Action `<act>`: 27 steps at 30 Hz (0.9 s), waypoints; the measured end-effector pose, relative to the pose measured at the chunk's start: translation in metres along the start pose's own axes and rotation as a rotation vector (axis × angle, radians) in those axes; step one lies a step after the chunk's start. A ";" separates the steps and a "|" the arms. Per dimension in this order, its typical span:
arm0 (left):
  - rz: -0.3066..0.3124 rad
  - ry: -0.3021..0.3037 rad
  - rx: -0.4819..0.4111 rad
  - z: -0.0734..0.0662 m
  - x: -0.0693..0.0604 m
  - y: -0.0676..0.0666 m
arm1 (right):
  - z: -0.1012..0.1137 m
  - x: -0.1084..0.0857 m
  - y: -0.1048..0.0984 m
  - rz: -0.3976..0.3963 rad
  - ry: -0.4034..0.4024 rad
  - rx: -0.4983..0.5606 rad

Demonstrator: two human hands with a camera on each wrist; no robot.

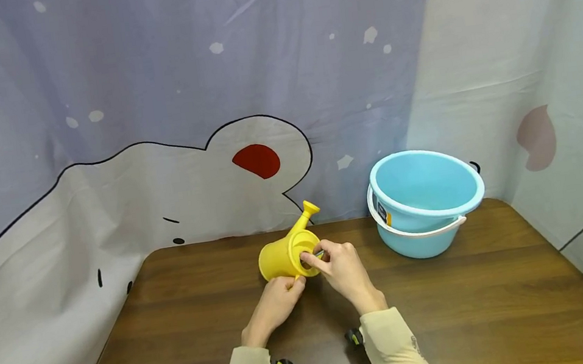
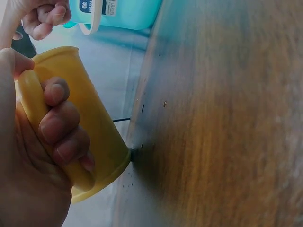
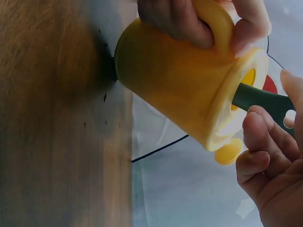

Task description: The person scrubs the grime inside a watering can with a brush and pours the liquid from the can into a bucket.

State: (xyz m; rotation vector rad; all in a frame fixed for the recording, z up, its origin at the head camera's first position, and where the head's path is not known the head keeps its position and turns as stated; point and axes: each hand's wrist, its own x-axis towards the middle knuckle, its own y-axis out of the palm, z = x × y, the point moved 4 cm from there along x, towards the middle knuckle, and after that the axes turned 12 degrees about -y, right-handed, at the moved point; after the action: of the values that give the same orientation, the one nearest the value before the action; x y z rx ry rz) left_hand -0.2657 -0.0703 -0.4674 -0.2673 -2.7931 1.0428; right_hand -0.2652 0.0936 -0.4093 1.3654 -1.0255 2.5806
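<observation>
A yellow watering can (image 1: 276, 260) with a short spout is tilted near the back of the table, its top opening turned toward the right hand. My left hand (image 1: 276, 302) grips the can's handle (image 2: 31, 94), fingers curled round it in the left wrist view. My right hand (image 1: 346, 268) holds a flat dark green handle (image 3: 260, 100) with a round hole near its end. The far end of this green tool runs into the can's opening, so its kind is hidden.
Two light blue buckets (image 1: 431, 219), one stacked inside the other with a white carrying handle, stand at the back right of the brown wooden table (image 1: 479, 305). A patterned curtain (image 1: 144, 72) hangs right behind the table's back edge.
</observation>
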 end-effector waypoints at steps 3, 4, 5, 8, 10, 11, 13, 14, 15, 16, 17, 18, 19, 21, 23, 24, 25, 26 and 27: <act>0.001 -0.003 -0.001 0.000 -0.001 0.000 | 0.001 0.001 -0.002 -0.007 -0.014 -0.002; 0.003 -0.005 -0.003 -0.001 -0.001 0.000 | 0.002 0.001 -0.003 -0.011 -0.021 -0.002; 0.003 -0.006 -0.003 -0.001 -0.001 0.001 | 0.003 0.002 -0.004 -0.016 -0.027 -0.005; 0.007 -0.013 -0.002 0.000 -0.001 0.001 | 0.006 0.004 -0.009 -0.027 -0.036 -0.010; 0.008 -0.016 -0.002 0.001 -0.001 0.001 | 0.007 0.005 -0.012 -0.035 -0.040 -0.016; 0.008 -0.018 -0.001 0.002 -0.001 0.001 | 0.008 0.006 -0.013 -0.040 -0.040 -0.015; 0.010 -0.024 -0.004 0.003 -0.001 0.001 | 0.009 0.007 -0.017 -0.050 -0.041 -0.004; 0.007 -0.022 -0.005 0.003 0.000 0.001 | 0.009 0.008 -0.018 -0.054 -0.038 0.002; 0.006 -0.020 -0.010 0.003 0.000 0.000 | 0.009 0.009 -0.019 -0.058 -0.033 0.013; 0.005 -0.019 -0.011 0.004 0.000 0.000 | 0.009 0.009 -0.020 -0.061 -0.026 0.024; 0.006 -0.019 -0.013 0.004 0.000 0.000 | 0.009 0.009 -0.020 -0.062 -0.016 0.037; 0.006 -0.019 -0.013 0.004 0.000 0.000 | 0.008 0.009 -0.020 -0.062 -0.003 0.046; 0.007 -0.019 -0.015 0.004 0.000 0.000 | 0.007 0.009 -0.019 -0.060 0.011 0.050; 0.009 -0.014 -0.016 0.004 0.000 0.000 | 0.004 0.007 -0.016 -0.055 0.036 0.055; 0.010 -0.017 -0.014 0.004 0.001 0.001 | 0.001 0.005 -0.012 -0.043 0.061 0.054; 0.010 -0.015 -0.014 0.004 0.001 0.001 | -0.001 0.004 -0.009 -0.036 0.074 0.056; 0.011 -0.011 -0.015 0.004 0.001 0.001 | -0.002 0.003 -0.007 -0.027 0.086 0.056; 0.011 -0.010 -0.010 0.004 0.001 0.002 | -0.003 0.002 -0.004 -0.018 0.097 0.059; 0.013 -0.012 -0.005 0.004 0.001 0.002 | -0.004 0.001 -0.002 -0.008 0.108 0.061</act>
State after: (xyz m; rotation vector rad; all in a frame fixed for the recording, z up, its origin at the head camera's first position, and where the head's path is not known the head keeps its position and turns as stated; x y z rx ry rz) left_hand -0.2676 -0.0708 -0.4717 -0.2809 -2.8086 1.0443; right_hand -0.2675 0.0973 -0.4093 1.2247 -0.9309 2.6668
